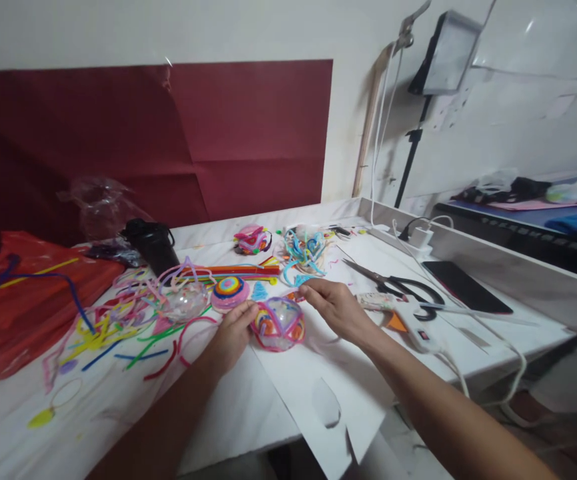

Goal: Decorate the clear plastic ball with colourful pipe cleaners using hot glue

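A clear ball (282, 325) trimmed with pink and purple fuzzy pipe cleaners, with orange coils in its panels, is held just above the table. My left hand (236, 328) grips its left side between thumb and fingers. At the ball's upper right, my right hand (336, 307) is closed in a pinch on what looks like the end of a pale purple pipe cleaner (288, 291); the fingers partly hide it. Just behind the left hand sits a round piece with rainbow rings (230, 293). Another clear ball with pink strands (186, 301) lies farther left.
Black-handled scissors (393, 283), a white glue gun (413, 323) with its cord and a black phone (466, 287) lie right. Loose pipe cleaners (103, 333), a black bottle (152, 247) and a red plastic bag (43, 300) are left. White paper (313, 393) overhangs the front edge.
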A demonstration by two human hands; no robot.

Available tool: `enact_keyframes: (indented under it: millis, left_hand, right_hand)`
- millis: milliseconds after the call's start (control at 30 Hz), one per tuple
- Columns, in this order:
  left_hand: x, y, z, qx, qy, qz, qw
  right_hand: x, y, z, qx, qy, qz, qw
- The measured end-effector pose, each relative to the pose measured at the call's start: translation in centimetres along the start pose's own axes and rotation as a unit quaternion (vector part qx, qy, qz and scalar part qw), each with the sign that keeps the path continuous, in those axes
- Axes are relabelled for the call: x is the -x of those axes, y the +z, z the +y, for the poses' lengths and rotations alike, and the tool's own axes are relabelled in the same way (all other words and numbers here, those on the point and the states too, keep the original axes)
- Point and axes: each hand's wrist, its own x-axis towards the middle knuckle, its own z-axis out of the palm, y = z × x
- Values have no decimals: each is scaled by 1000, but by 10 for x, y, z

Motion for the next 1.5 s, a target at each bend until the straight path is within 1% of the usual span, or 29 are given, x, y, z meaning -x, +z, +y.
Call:
enact_keyframes:
  millis: [100,200,367,500,567,633,700,933,1067,1167,1367,1500]
  left_hand:
    - [1,3,2,35,-3,7,999]
    - [3,5,5,65,-8,9,998]
    - [5,7,8,72,-9,4,997]
    - [6,8,9,98,-11,2,995]
    - [6,9,9,106,-6,4,994]
    - [6,10,9,112,0,6,994]
    - [7,11,10,116,2,6,993]
    - [8,11,13,104,13,-3,994]
    - [6,10,12,93,15,17,995]
    - [5,11,12,86,16,32,996]
    - [7,14,16,32,40,27,998]
    - [8,16,17,11,36,39,999]
  right_hand:
    - [3,4,-7,47,-73,17,996]
    - [6,9,-8,81,-151,23,985]
    - [11,20,2,153,-203,81,964]
    - [15,26,8,244,-272,122,923]
    - [15,27,9,273,-310,133,901]
    - [15,29,11,290,-341,133,884]
    - [16,31,12,299,-360,120,875]
    - [17,34,9,304,-348,83,883]
    - [18,32,2,319,-335,56,885]
    - [18,31,-1,331,-330,49,883]
    - [19,31,-7,355,-326,37,876]
    - [18,30,-11,373,-326,20,868]
